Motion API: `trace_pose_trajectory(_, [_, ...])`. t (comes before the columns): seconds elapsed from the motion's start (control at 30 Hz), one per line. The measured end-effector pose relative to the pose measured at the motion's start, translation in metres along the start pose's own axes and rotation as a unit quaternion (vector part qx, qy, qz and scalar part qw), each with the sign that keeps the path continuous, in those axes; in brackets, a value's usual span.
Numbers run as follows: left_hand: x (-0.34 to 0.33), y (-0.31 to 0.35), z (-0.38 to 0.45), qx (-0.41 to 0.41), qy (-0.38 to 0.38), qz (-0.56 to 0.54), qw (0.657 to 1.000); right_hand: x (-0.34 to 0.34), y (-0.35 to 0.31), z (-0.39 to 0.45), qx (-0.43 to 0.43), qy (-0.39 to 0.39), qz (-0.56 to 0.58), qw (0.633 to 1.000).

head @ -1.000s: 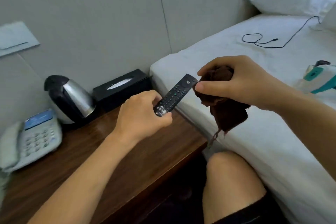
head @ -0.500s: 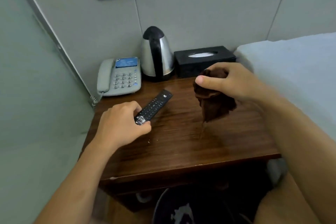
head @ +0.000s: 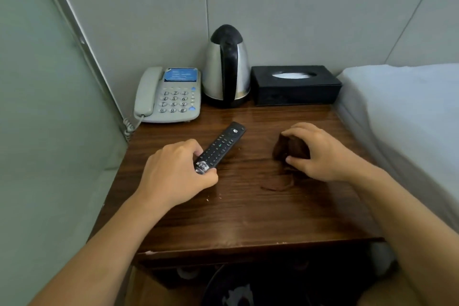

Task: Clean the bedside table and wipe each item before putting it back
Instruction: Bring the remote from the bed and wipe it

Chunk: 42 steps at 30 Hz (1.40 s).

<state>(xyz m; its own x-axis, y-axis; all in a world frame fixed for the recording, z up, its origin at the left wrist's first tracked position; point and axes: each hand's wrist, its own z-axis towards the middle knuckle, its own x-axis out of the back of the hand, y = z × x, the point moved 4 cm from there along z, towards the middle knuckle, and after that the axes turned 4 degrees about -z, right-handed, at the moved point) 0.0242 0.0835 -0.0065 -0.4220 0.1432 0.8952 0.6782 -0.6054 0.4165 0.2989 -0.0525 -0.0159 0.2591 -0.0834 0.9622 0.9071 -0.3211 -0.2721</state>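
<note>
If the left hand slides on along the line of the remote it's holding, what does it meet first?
Probably the kettle: the remote in the left hand aims up-right at its base, with bare bedside table between. Depth is uncertain.

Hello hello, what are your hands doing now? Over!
Left hand holds remote on table. Right hand grips brown cloth on the wood. Phone, kettle, tissue box stand behind, apart.
</note>
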Motion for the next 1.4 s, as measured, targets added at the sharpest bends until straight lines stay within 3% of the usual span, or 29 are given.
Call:
trace_pose_trajectory(0.1, [-0.002,0.009,0.001,-0.004,0.001,-0.016,1.000,-0.014,-0.014,-0.007,0.024,-0.019,-0.066,0.997])
trace_pose_trajectory(0.27, [-0.003,0.014,0.002,-0.007,0.001,-0.023,1.000,-0.017,-0.073,-0.056,0.137,-0.038,-0.010,0.990])
trace_pose_trajectory(0.33, [0.001,0.006,0.004,0.003,0.010,-0.025,1.000,-0.011,-0.084,-0.061,0.134,-0.065,0.112,0.982])
trace_pose_trajectory(0.4, [0.006,-0.007,0.007,0.022,0.032,-0.027,0.999,0.000,-0.087,-0.042,0.116,-0.015,0.187,0.975])
trace_pose_trajectory(0.5, [0.013,-0.025,0.011,0.051,0.061,-0.041,0.996,0.004,-0.085,0.014,0.080,0.054,0.189,0.977])
trace_pose_trajectory(0.6, [0.018,-0.035,0.010,0.063,0.076,-0.043,0.994,-0.020,-0.090,0.063,0.084,0.029,0.118,0.989])
trace_pose_trajectory(0.73, [0.023,-0.047,0.006,0.077,0.082,-0.038,0.993,-0.047,-0.117,0.054,0.210,0.035,0.026,0.977])
trace_pose_trajectory(0.87, [0.026,-0.055,0.004,0.071,0.086,-0.047,0.993,-0.047,-0.157,-0.012,0.355,-0.042,0.080,0.931])
trace_pose_trajectory(0.93, [0.025,-0.057,0.003,0.073,0.076,-0.054,0.993,-0.040,-0.164,-0.033,0.379,-0.103,0.112,0.913])
trace_pose_trajectory(1.0, [0.021,-0.056,0.002,0.068,0.061,-0.054,0.994,-0.029,-0.158,-0.032,0.332,-0.120,0.151,0.923])
trace_pose_trajectory(1.03, [0.019,-0.055,0.001,0.061,0.054,-0.054,0.995,-0.022,-0.153,-0.025,0.293,-0.093,0.187,0.933])
trace_pose_trajectory(1.1, [0.015,-0.052,-0.001,0.044,0.037,-0.043,0.997,-0.008,-0.139,-0.006,0.201,0.009,0.274,0.940])
trace_pose_trajectory(1.2, [0.009,-0.040,-0.004,0.026,0.002,0.011,1.000,0.002,-0.124,0.023,0.100,0.136,0.292,0.941])
trace_pose_trajectory(1.4, [0.004,-0.038,-0.002,0.001,-0.030,0.036,0.999,0.007,-0.103,0.049,0.018,0.168,0.264,0.950])
